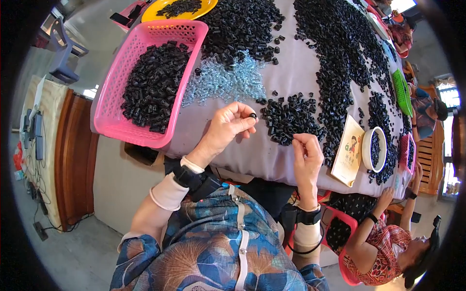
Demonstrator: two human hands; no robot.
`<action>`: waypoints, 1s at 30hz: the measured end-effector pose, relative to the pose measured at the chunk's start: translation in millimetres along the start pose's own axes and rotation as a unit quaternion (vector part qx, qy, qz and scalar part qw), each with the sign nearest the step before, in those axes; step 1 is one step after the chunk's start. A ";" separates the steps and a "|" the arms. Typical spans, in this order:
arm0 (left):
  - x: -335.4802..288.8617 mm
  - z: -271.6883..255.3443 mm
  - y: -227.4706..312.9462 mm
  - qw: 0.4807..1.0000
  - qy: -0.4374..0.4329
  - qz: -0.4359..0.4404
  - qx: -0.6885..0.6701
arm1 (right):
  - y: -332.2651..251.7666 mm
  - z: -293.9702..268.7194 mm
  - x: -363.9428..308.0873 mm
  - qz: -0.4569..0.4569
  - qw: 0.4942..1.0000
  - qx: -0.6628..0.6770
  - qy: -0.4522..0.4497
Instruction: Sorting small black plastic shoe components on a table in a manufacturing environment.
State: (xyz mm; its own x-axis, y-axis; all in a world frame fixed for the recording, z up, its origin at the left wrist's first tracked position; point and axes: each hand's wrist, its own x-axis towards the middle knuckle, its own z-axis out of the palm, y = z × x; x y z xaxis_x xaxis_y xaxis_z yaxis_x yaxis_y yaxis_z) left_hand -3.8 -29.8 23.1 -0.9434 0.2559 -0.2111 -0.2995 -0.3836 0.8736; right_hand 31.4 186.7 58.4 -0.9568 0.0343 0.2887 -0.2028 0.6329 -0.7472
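Note:
My left hand is closed in a pinch on a small black plastic part, held a little above the cloth between thumb and forefinger. My right hand has its thumb and forefinger pressed together at the near edge of a small pile of black plastic parts. What those right fingertips hold, if anything, is too small to make out. Beyond my left hand lies a heap of shiny light-blue, coil-like pieces. Left of it stands a pink perforated basket full of black parts.
Larger heaps of black parts cover much of the cloth-covered table. A yellow plate lies at the far left. Right of my right hand are a booklet and a white bowl. Co-workers sit along the right side, one with hands nearby.

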 end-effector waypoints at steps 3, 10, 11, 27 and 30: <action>0.0 5.2 -7.8 1.000 -0.022 -0.012 -0.011 | 0.0 5.8 -9.1 -0.009 1.000 -0.010 -0.020; -1.7 -0.1 -12.1 1.000 -0.022 -0.016 -0.002 | -3.1 19.3 -6.4 -0.051 0.996 -0.067 -0.012; -2.1 0.3 -12.4 1.000 -0.025 -0.016 0.001 | -3.4 19.9 -3.9 -0.051 0.996 -0.067 -0.012; -3.8 1.5 -13.8 1.000 -0.028 0.003 -0.013 | 15.6 7.3 -13.9 -0.029 0.996 -0.081 -0.023; -3.6 0.6 -15.0 1.000 -0.026 0.003 -0.015 | 6.7 5.1 -6.2 -0.033 0.997 -0.069 -0.015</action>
State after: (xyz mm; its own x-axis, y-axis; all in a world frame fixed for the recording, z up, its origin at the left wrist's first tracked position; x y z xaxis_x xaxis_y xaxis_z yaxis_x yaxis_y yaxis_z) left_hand 4.1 -24.4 11.1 -0.9369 0.2991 -0.1812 -0.2979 -0.4110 0.8616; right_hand 34.9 186.7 48.5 -0.9486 -0.0316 0.3150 -0.2363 0.7330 -0.6379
